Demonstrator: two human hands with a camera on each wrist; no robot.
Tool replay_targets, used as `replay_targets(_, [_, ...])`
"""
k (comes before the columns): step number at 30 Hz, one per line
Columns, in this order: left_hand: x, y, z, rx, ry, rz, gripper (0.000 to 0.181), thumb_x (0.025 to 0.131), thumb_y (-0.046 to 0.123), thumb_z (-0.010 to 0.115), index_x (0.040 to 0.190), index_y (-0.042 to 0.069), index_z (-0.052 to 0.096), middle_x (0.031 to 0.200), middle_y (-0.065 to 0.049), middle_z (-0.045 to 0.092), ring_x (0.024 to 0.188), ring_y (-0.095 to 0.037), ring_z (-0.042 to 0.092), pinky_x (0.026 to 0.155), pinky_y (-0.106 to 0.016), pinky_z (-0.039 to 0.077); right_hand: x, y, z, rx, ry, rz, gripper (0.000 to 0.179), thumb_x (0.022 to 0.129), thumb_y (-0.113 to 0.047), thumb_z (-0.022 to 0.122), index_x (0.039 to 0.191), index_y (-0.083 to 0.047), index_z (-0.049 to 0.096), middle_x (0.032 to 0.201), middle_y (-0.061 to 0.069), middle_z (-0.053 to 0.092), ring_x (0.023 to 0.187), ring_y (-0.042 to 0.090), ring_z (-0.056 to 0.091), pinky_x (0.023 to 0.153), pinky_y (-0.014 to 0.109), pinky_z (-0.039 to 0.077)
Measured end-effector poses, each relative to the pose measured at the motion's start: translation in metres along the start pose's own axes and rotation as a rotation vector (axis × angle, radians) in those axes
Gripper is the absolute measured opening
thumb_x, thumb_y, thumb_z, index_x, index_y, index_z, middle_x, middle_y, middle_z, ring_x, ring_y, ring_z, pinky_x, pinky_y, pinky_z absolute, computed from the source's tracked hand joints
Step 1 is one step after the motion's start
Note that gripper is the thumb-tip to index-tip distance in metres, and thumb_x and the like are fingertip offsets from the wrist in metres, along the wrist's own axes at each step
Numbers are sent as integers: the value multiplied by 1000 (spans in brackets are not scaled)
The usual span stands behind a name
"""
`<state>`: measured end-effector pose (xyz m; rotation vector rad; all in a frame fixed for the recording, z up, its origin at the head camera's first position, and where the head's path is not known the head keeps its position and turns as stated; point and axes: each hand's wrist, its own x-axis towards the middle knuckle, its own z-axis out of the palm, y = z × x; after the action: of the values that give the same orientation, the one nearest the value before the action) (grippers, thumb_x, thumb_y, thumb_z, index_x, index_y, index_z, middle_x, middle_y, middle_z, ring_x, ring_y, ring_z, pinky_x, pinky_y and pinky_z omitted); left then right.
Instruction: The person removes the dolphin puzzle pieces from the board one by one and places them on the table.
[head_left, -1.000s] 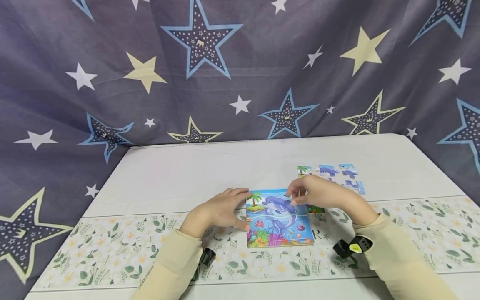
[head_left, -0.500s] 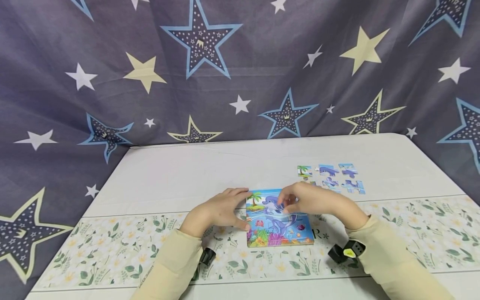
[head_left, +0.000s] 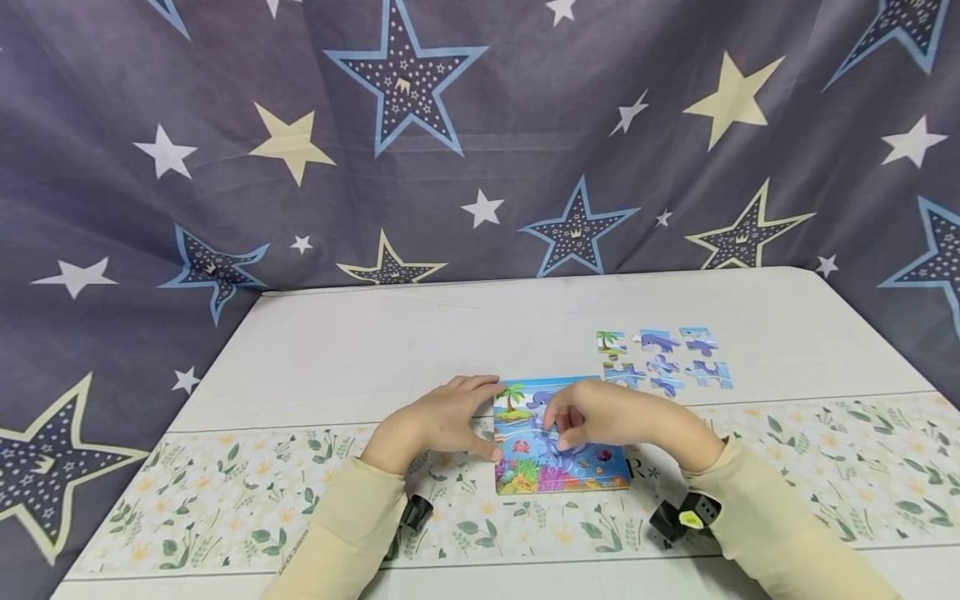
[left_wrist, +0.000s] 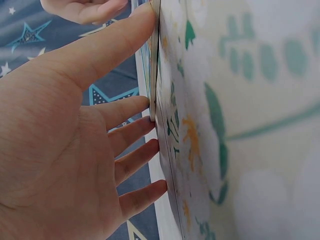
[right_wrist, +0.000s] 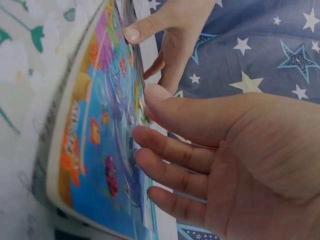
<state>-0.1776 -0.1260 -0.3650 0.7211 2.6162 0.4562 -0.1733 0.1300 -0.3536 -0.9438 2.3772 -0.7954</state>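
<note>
A flat puzzle board (head_left: 525,479) with a dolphin, palm tree and coral picture lies on the table in front of me. My left hand (head_left: 438,419) rests at its left side, thumb and fingertips touching the edge, as the left wrist view also shows with the hand (left_wrist: 60,135) spread along the thin board. Over the dolphin, my right hand (head_left: 611,414) hovers with loosely bent fingers. In the right wrist view, nothing shows between the thumb and fingers of that hand (right_wrist: 220,150), whose tips are close to the picture (right_wrist: 112,165).
Behind the board to the right, several loose jigsaw pieces (head_left: 657,342) lie in two rows on the white table (head_left: 420,333). A floral strip (head_left: 247,500) runs across the table under the board. A dark star-patterned cloth (head_left: 525,108) hangs at the back.
My right hand has moved left and a little nearer to me over the board, uncovering the loose pieces behind it. The left hand stays at the board's edge.
</note>
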Motion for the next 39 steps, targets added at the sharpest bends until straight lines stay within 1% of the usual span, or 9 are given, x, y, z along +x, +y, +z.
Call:
replay_targets(7, [0, 1, 0, 8, -2, -6, 95, 81, 47, 80, 157, 17, 32, 162, -2, 25, 148, -25, 22, 118, -51, 23, 0, -4, 4, -21, -27, -8, 25, 85, -11, 78, 108, -9, 68, 89, -2, 60, 66, 10, 49, 67, 27, 48])
replay_targets(11, [0, 1, 0, 12, -1, -5, 94, 81, 46, 80, 156, 16, 32, 162, -3, 26, 148, -26, 22, 117, -51, 24, 1, -7, 7, -32, -43, -12, 29, 84, -13, 80, 110, -9, 67, 90, -3, 59, 65, 9, 47, 66, 27, 47])
replay_targets(18, [0, 0, 0, 8, -1, -4, 94, 81, 45, 80, 156, 16, 33, 162, -2, 26, 148, -26, 22, 117, -52, 24, 3, -8, 12, -64, -46, -6, 30, 82, -14, 82, 107, -13, 67, 90, -5, 57, 70, 10, 47, 67, 28, 46])
replay_targets(27, [0, 0, 0, 0, -4, -3, 94, 81, 45, 81, 156, 15, 32, 162, -2, 25, 148, -26, 21, 117, -52, 24, 1, -10, 12, -58, -64, -8, 37, 77, -7, 85, 107, -16, 64, 92, -3, 54, 75, 13, 47, 67, 29, 44])
replay_targets(39, [-1, 1, -1, -20, -15, -7, 94, 82, 44, 80, 157, 17, 31, 162, -2, 24, 148, -27, 20, 117, -54, 24, 2, -10, 14, -59, -66, -18, 36, 78, -6, 84, 104, -17, 61, 88, -1, 52, 71, 12, 43, 64, 28, 40])
